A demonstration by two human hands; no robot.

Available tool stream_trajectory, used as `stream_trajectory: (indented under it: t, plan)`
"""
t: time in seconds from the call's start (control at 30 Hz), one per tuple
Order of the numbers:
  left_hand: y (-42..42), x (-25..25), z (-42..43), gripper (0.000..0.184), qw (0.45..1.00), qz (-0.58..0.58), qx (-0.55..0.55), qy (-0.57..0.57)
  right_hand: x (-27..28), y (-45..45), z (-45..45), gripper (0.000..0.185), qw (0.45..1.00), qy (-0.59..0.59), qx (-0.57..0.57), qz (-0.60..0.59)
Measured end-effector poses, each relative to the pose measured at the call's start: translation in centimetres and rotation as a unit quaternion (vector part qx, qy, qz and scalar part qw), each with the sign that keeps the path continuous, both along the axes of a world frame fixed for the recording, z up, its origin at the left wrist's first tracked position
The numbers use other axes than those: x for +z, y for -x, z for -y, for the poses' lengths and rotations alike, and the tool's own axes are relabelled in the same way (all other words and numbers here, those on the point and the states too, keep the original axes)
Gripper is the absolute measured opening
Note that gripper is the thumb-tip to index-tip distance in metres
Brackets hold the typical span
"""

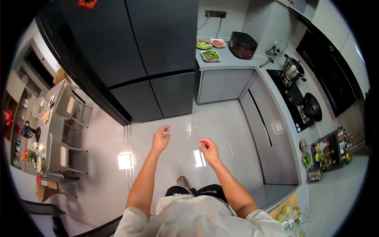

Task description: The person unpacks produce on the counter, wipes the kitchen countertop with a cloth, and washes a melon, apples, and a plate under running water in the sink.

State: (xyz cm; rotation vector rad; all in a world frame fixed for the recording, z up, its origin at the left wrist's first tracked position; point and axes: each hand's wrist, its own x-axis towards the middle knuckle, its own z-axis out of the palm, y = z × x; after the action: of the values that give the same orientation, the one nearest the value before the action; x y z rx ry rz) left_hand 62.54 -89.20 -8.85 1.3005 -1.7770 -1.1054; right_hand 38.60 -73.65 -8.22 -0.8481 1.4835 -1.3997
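Note:
Both hands hang in the air over the shiny tiled floor, apart from each other. My left hand (161, 138) has its fingers loosely bent and spread, with nothing in it, below the dark fridge doors (173, 94). To its right is my right hand (208, 150), fingers curled inward with gaps between them and nothing seen in them. Neither hand touches anything. A sandalled foot (182, 181) shows beneath, between my forearms.
The back counter (233, 61) holds plates of cut food (211, 55) and a dark cooker (242, 45). On the right stove are a steel pot (293, 70) and a black wok (312, 107). Bottles (323, 152) stand farther right. Chairs (59, 154) line a dining table (53, 128) at left.

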Motion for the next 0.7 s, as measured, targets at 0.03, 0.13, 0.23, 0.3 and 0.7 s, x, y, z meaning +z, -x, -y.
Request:
stream_trajectory:
  t: [0.03,0.13,0.23,0.3,0.7]
  plan:
    - [-1.2,0.9,2.9,0.042,1.000,0.007,0.016,0.024,0.6,-0.8,3.3,0.027,0.996,-0.014,0.026,0.080]
    - [-3.2,4.2,10.7,0.048,0.997,-0.016,0.047,0.059,1.9,-2.7,13.5,0.028,0.984,-0.042,0.062,0.161]
    - [-3.1,6.7,17.6,0.055,0.998,-0.015,0.058,0.033,2.6,-4.0,24.0,0.030,0.972,-0.042,0.059,0.225]
    - [-2.7,7.3,22.7,0.062,0.998,0.006,0.053,0.033,2.3,-4.6,31.0,0.031,0.961,-0.047,0.056,0.265]
    - [1.7,5.9,50.2,0.072,0.991,-0.016,0.123,0.055,-5.9,-6.8,66.6,0.066,0.892,-0.170,-0.046,0.416]
